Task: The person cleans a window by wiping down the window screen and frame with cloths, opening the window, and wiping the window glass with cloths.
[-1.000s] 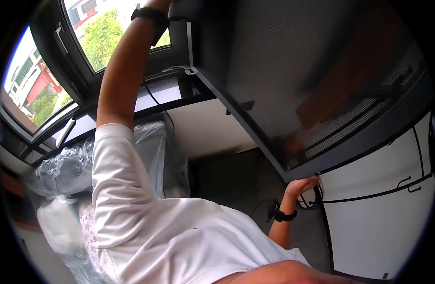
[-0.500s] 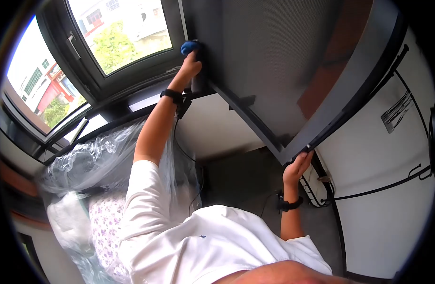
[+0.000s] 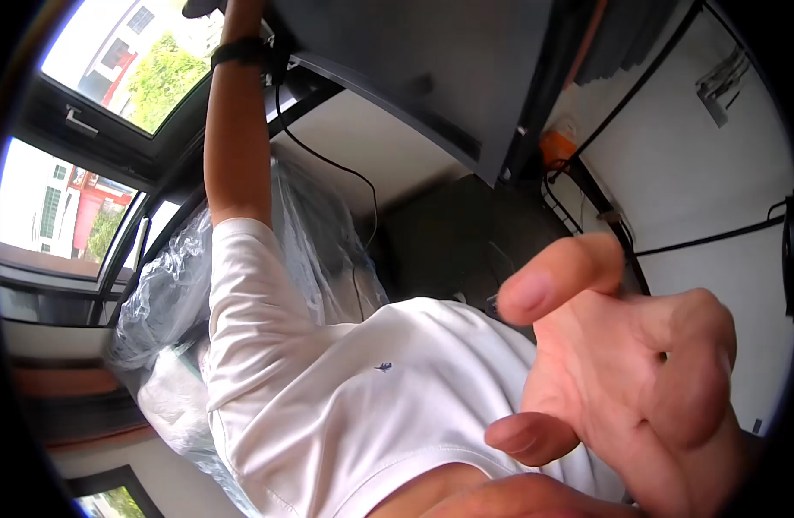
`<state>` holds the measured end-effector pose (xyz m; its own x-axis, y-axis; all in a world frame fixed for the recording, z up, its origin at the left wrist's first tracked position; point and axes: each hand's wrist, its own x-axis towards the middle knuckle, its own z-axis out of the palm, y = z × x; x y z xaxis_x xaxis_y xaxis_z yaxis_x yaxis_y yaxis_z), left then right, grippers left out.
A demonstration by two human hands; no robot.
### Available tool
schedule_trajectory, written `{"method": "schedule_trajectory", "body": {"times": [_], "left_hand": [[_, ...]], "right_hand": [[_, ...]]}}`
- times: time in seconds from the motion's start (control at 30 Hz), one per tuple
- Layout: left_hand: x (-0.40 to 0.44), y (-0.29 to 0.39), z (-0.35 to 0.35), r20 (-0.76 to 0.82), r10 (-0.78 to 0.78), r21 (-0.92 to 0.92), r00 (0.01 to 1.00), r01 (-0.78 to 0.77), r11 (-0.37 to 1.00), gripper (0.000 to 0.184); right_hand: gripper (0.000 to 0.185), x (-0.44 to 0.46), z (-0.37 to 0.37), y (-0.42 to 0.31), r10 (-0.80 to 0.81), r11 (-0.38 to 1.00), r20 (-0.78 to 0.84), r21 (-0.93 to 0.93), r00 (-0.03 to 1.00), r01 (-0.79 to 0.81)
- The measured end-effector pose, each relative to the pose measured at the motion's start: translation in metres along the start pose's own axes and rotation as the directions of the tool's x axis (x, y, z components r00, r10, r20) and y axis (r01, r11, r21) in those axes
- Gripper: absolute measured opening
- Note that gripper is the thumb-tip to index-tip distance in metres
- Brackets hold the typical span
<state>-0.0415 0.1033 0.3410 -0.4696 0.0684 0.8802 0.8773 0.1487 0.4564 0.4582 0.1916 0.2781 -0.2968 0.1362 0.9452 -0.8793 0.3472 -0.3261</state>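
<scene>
My left arm stretches up past the window. Only the base of my left hand shows at the top edge; its fingers are out of frame. Beside it sticks out part of a dark bundle, the blue cloth that this hand grips in the earlier view. Right of that arm hangs a large dark framed screen panel, its lower corner pointing down. My right hand is close to the camera, palm showing, fingers bent and apart, with nothing in it. It is off the panel.
Dark-framed windows are at the left. Clear plastic sheeting covers bundled things below them. A black cable dangles by the wall. At the right are an orange object and a black rail along a white surface.
My right hand has let go of the panel's lower corner and come up near the camera, opening. The view has shifted, so my left hand and the panel now sit higher in it.
</scene>
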Motion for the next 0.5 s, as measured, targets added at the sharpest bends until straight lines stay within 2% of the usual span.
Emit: {"method": "schedule_trajectory", "body": {"times": [0.07, 0.17, 0.2, 0.23, 0.27, 0.3, 0.33, 0.37, 0.4, 0.43, 0.47, 0.5], "left_hand": [[-0.043, -0.033, 0.013, -0.022, -0.197, -0.153, 0.980, 0.191, 0.970, 0.041], [-0.118, -0.088, 0.021, 0.042, -0.523, -0.379, 0.851, 0.498, 0.780, 0.040], [-0.145, -0.104, 0.014, 0.094, -0.543, -0.118, 0.835, 0.551, 0.826, 0.046], [-0.162, -0.117, 0.004, 0.228, -0.542, -0.395, 0.809, 0.585, 0.708, 0.048], [-0.163, -0.117, -0.003, 0.377, -0.477, -0.613, 0.794, 0.600, 0.515, 0.050], [-0.154, -0.096, -0.005, 0.373, -0.461, -0.624, 0.805, 0.585, 0.518, 0.050], [-0.144, -0.062, -0.008, 0.300, -0.422, -0.413, 0.856, 0.515, 0.751, 0.052], [-0.131, -0.028, -0.007, 0.228, -0.364, -0.157, 0.903, 0.403, 0.902, 0.056], [-0.120, -0.010, -0.006, 0.180, -0.285, 0.124, 0.941, 0.266, 0.956, 0.062], [-0.104, -0.002, -0.006, 0.125, -0.168, 0.255, 0.978, 0.132, 0.958, 0.062], [-0.084, 0.007, -0.007, 0.093, -0.073, 0.278, 0.993, 0.044, 0.959, 0.062], [-0.062, 0.016, -0.009, 0.068, -0.001, 0.267, 0.998, -0.017, 0.963, 0.063]], "right_hand": [[0.028, -0.006, 0.017, -0.015, 0.181, 0.981, -0.015, -0.072, 0.983, -0.182], [0.024, -0.016, 0.042, -0.013, 0.297, 0.933, -0.047, -0.199, 0.954, -0.300], [0.022, -0.017, 0.044, -0.011, 0.316, 0.916, -0.060, -0.242, 0.947, -0.321], [0.021, -0.017, 0.043, -0.011, 0.336, 0.893, -0.072, -0.293, 0.939, -0.342], [0.019, -0.013, 0.038, -0.012, 0.367, 0.858, -0.111, -0.342, 0.924, -0.382], [0.018, -0.009, 0.031, -0.014, 0.391, 0.827, -0.151, -0.376, 0.908, -0.418], [0.018, -0.007, 0.025, -0.008, 0.382, 0.834, -0.135, -0.376, 0.914, -0.404], [0.021, -0.006, 0.007, 0.005, 0.178, 0.925, -0.083, -0.325, 0.981, -0.195], [0.024, -0.003, -0.012, 0.020, -0.041, 0.965, -0.049, -0.261, 0.998, 0.027], [0.028, -0.003, -0.026, 0.025, -0.239, 0.956, -0.042, -0.186, 0.970, 0.228], [0.025, 0.000, -0.028, -0.026, 0.326, 0.924, 0.055, -0.231, 0.944, -0.305], [0.014, 0.018, -0.013, -0.042, 0.593, 0.805, 0.057, -0.016, 0.803, -0.593]]}}
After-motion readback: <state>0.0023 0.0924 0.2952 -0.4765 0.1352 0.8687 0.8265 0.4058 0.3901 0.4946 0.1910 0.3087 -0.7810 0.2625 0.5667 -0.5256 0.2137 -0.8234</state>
